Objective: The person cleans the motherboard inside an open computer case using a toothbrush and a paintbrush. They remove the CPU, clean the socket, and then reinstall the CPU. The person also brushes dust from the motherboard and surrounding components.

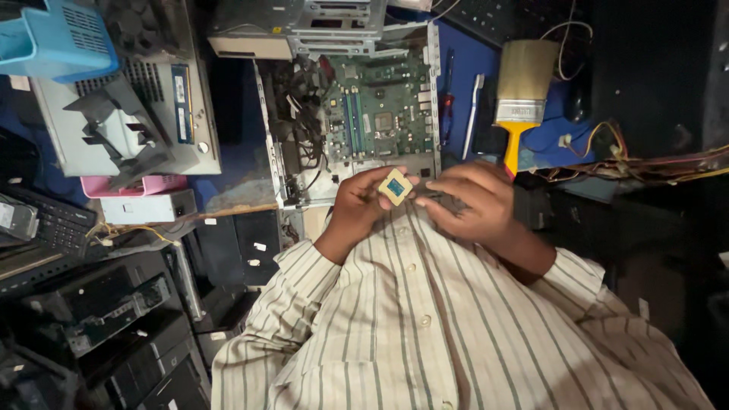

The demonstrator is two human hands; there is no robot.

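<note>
Pinched by its edges in the left hand (pixel 357 206), a square processor chip (pixel 396 187) sits before the open computer case (pixel 353 114); the right hand (pixel 471 201) curls beside it, contact unclear. Best keep fingertips off its contact face.

A cream button-front shirt (pixel 425 319) with thin dark vertical stripes covers the person's torso. Small pale buttons (pixel 411 267) run down its placket. Both striped sleeves are rolled back, cuffs bunched above the wrists.
</note>
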